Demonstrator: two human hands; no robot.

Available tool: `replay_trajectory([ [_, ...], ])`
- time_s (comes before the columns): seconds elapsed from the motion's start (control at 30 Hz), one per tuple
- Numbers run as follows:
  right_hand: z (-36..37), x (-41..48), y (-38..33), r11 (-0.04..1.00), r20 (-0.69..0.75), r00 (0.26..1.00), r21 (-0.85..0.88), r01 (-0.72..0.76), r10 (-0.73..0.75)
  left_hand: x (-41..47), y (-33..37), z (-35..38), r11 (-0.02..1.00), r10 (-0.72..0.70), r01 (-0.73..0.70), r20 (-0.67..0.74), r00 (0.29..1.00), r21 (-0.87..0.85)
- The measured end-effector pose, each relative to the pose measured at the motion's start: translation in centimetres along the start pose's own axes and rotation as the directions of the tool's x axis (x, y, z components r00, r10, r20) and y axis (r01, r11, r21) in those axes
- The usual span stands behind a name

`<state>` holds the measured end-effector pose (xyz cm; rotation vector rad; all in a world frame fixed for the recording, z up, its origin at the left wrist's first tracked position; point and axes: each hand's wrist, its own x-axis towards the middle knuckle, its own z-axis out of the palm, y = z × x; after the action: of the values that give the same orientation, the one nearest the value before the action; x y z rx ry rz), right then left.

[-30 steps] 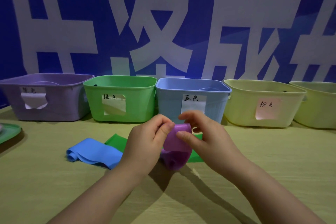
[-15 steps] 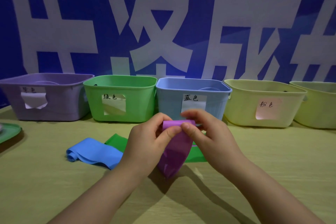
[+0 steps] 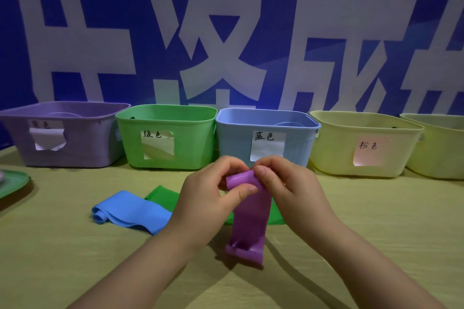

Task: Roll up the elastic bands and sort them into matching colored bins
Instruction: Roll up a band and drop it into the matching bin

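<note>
A purple elastic band (image 3: 249,221) hangs between both hands, its top edge curled into a small roll and its lower end crumpled on the table. My left hand (image 3: 211,198) pinches the roll's left side. My right hand (image 3: 288,188) pinches its right side. A blue band (image 3: 130,212) lies flat on the table to the left, one end partly rolled. A green band (image 3: 162,195) lies under and behind the hands, mostly hidden. At the back stand a purple bin (image 3: 82,143), a green bin (image 3: 190,143) and a blue bin (image 3: 233,140).
Two pale yellow bins (image 3: 334,148) (image 3: 439,155) stand at the back right, one with a pink label. A green plate edge (image 3: 15,180) shows at the far left. A blue wall with large white characters rises behind the bins.
The purple band has been let out from a bunched wad into a long strip hanging down to the table. Both hands stay at its top edge, curling it over.
</note>
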<state>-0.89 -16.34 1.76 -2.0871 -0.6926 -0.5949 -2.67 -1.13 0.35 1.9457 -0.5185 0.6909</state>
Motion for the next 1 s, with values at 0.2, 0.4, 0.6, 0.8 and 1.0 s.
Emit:
replay_trajectory([
  [0.2,0.0,-0.2,-0.3,0.991,-0.001,0.999,0.128,0.044,-0.045,0.3,-0.2,-0.4,0.999,-0.034,0.034,-0.07,0.997,0.001],
  [0.4,0.2,0.0,0.3,0.978,-0.011,0.999,0.202,-0.05,0.053,0.0,-0.1,-0.1,0.998,-0.005,0.008,-0.035,0.999,0.062],
  [0.6,0.5,0.0,0.2,0.981,0.044,0.995,0.169,-0.092,0.086,-0.1,-0.1,-0.2,0.98,0.077,-0.067,-0.046,0.996,0.19],
  [0.8,0.6,-0.1,0.2,0.965,0.069,0.994,0.245,-0.098,0.083,0.0,-0.4,-0.2,0.985,0.02,-0.01,-0.055,0.998,0.174],
  [1.0,0.9,-0.1,0.1,0.926,0.042,0.996,0.366,-0.087,0.077,0.4,-0.7,-0.5,0.995,-0.079,0.082,-0.041,0.996,0.056],
])
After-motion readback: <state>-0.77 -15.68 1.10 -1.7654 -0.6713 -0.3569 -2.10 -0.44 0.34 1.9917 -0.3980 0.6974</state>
